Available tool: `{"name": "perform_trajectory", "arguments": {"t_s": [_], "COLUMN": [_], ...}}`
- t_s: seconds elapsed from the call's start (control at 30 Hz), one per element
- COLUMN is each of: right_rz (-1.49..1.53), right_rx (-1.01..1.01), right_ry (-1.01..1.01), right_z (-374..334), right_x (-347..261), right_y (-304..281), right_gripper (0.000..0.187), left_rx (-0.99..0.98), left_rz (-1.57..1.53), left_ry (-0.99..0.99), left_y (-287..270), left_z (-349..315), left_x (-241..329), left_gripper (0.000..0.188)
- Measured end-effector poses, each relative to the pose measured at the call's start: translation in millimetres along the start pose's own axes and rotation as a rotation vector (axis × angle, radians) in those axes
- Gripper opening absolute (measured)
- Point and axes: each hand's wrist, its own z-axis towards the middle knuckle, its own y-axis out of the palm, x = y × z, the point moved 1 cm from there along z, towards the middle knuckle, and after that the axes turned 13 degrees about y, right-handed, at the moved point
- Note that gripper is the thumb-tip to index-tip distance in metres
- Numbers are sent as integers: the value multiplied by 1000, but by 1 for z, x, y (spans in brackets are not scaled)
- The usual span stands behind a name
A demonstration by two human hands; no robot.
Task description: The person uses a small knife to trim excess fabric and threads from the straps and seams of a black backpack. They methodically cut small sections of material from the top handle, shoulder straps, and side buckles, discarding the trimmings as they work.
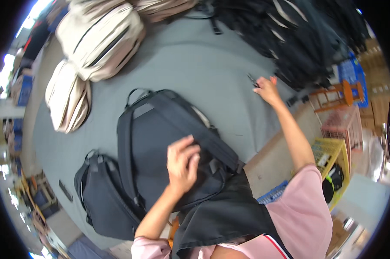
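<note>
A black backpack lies on the grey table, its shoulder straps facing up and its top loop pointing away from me. Over its lower middle hovers my left hand, fingers loosely bent and apart, with nothing visible in it. Out to the right, my right hand is closed round small snips; their dark tips point away to the left, and a bit of orange shows beside the fingers. A smaller black backpack rests against the left side of the first one.
Cream backpacks are heaped at the far left, black ones at the far right of the table. A dark flat strip lies near the left edge. Beyond the right edge stand a wooden stool, a pink crate and a yellow crate.
</note>
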Motion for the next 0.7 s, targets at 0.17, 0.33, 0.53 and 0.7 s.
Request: {"name": "perform_trajectory", "arguments": {"t_s": [0.17, 0.33, 0.53, 0.7], "right_rz": [399, 954, 836, 560], "right_rx": [-37, -492, -509, -402], "right_ry": [-13, -13, -211, -515], "right_z": [-17, -39, -49, -38], "right_x": [-44, -140, -240, -288], "right_y": [16, 35, 65, 91], "right_gripper": [18, 14, 36, 25], "left_rx": [79, -18, 515, 504], "left_rz": [300, 259, -450, -617], "left_ry": [-204, -838, -958, -1016], "left_y": [-37, -48, -49, -55], "left_z": [50, 89, 92, 96], "left_x": [-105, -177, -228, -228], "left_gripper": [20, 19, 25, 27]}}
